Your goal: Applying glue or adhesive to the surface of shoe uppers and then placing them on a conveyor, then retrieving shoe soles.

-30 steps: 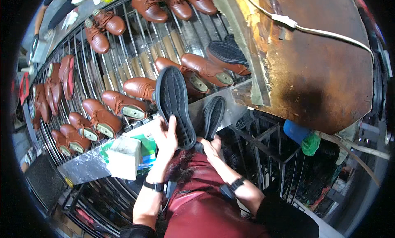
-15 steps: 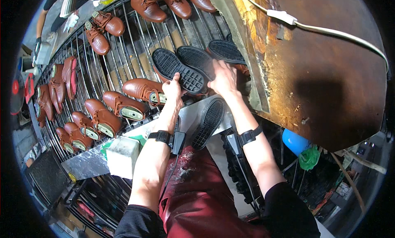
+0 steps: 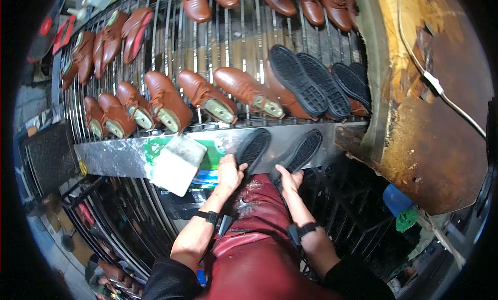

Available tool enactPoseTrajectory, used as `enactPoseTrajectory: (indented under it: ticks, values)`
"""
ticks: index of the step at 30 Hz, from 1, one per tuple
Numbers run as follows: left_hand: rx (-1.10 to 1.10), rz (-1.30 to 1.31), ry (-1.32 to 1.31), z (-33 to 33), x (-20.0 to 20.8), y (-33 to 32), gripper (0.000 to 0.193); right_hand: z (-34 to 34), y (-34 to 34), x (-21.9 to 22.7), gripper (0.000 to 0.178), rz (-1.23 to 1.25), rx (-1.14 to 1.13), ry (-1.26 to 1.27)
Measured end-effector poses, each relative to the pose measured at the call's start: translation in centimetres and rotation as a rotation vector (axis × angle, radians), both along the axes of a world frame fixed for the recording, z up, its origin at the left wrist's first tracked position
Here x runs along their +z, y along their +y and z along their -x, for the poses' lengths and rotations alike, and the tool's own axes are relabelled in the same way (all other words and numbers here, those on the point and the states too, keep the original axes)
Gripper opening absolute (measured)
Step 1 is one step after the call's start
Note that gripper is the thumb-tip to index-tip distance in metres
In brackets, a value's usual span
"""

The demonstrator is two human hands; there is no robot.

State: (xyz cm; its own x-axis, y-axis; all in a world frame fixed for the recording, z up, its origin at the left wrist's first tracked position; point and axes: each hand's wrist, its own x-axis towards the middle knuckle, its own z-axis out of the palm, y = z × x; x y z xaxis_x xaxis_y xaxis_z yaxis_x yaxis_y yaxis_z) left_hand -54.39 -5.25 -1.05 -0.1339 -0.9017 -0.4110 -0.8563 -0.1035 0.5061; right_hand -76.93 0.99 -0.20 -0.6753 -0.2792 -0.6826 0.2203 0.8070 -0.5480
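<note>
Two black rubber shoe soles lie side by side at the metal ledge before me, tread side up. My left hand (image 3: 230, 173) has its fingers bent at the near end of the left sole (image 3: 254, 147). The right sole (image 3: 304, 147) is pinched at its near end by my right hand (image 3: 290, 178), thumb on top. Beyond the ledge, a pair of black soles (image 3: 298, 82) rests on brown leather shoes on the rack, tread up. Brown lace-up shoes (image 3: 207, 95) stand in a row left of them.
A metal bar rack (image 3: 171, 45) holds more brown shoes farther back. On the ledge (image 3: 114, 157) sits a whitish block (image 3: 179, 165) over green and blue sheeting. A worn brown board (image 3: 436, 139) with a white cable (image 3: 415, 51) juts in at right, above a blue container (image 3: 397, 199).
Both hands have let go of the soles on the rack and come back toward me to the two soles at the ledge. My view has swung left.
</note>
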Motion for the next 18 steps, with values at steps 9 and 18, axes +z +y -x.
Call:
enactPoseTrajectory:
  ticks: [9, 18]
  values:
    - [0.553, 0.386, 0.443, 0.5, 11.8, -12.9, 0.044, 0.3, -4.2, 10.3, 0.088, 0.314, 0.797, 0.638]
    - [1.314, -0.143, 0.808, 0.6, -0.9, -22.7, 0.042, -1.1, -25.2, 8.9, 0.089, 0.220, 1.365, 0.826]
